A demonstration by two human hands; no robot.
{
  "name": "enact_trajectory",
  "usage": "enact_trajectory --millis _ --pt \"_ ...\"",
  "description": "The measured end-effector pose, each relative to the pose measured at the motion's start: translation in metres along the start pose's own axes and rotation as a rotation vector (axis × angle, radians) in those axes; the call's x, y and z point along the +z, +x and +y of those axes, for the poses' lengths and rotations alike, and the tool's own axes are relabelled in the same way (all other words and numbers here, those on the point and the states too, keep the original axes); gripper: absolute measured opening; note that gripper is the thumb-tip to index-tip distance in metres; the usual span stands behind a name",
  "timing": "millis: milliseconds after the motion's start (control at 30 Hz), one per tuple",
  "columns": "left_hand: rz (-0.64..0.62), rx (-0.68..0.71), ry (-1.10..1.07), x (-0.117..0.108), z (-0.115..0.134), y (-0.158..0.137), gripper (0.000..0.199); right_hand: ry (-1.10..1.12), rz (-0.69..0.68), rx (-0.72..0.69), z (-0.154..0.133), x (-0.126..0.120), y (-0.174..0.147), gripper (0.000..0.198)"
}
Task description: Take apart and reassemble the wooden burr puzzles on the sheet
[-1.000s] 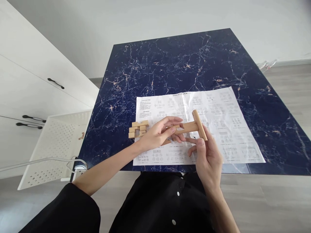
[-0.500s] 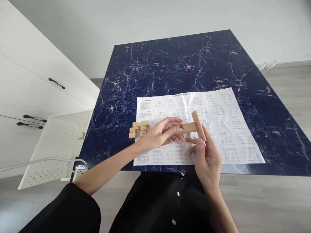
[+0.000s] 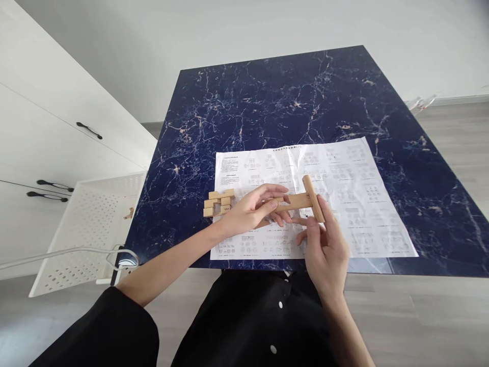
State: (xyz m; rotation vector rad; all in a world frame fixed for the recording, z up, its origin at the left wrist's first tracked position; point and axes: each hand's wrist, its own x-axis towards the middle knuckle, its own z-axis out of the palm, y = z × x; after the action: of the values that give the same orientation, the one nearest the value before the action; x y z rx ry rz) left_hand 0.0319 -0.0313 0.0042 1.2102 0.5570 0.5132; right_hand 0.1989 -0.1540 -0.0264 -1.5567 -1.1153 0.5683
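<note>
My left hand pinches a flat, notched wooden puzzle piece between thumb and fingers and covers its left part. Across that piece's right end lies a second wooden piece, so the two form a T above the paper. Thumb and fingers of my right hand close on the lower end of this crosspiece, which has a dark mark near its top. Another bit of wood shows under my left hand, mostly hidden. Several notched wooden pieces lie grouped just left of my left hand.
A creased printed sheet with diagrams lies under my hands on the dark blue marble-patterned table. To the left are a white perforated bin, a grey cable and white cabinets with black handles.
Hardly anything differs. My right thumb and wrist have shifted very slightly at the crosspiece; the left hand keeps its hold, and the T of wooden pieces stays as it was.
</note>
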Motion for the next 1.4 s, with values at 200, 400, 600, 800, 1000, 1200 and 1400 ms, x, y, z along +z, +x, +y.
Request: enact_trajectory --millis 200,400,600,800,1000,1200,1400 --pt "0.001 -0.01 0.006 0.001 0.001 0.0 0.034 -0.02 -0.019 -0.018 0.001 0.0 0.0 0.049" --pt "0.008 0.002 -0.003 0.0 0.0 -0.001 0.034 -0.018 -0.057 -0.035 -0.002 -0.001 0.001 0.055" --pt "0.003 0.012 -0.043 -0.001 -0.004 0.0 0.033 -0.046 -0.111 -0.043 -0.002 -0.001 0.001 0.06" --pt "0.007 -0.001 -0.035 -0.001 -0.004 0.0 0.035 -0.046 -0.13 -0.051 -0.002 -0.001 0.002 0.06" --pt "-0.029 0.005 0.002 0.002 0.001 -0.001 0.034 0.006 -0.041 -0.024 -0.003 0.0 0.0 0.052" --pt "-0.071 -0.038 -0.001 0.006 0.004 0.0 0.038 0.06 0.097 -0.037 -0.005 0.005 -0.002 0.044" --pt "-0.131 -0.081 -0.056 0.007 0.008 -0.002 0.037 0.03 0.165 -0.062 -0.008 0.006 -0.003 0.038"
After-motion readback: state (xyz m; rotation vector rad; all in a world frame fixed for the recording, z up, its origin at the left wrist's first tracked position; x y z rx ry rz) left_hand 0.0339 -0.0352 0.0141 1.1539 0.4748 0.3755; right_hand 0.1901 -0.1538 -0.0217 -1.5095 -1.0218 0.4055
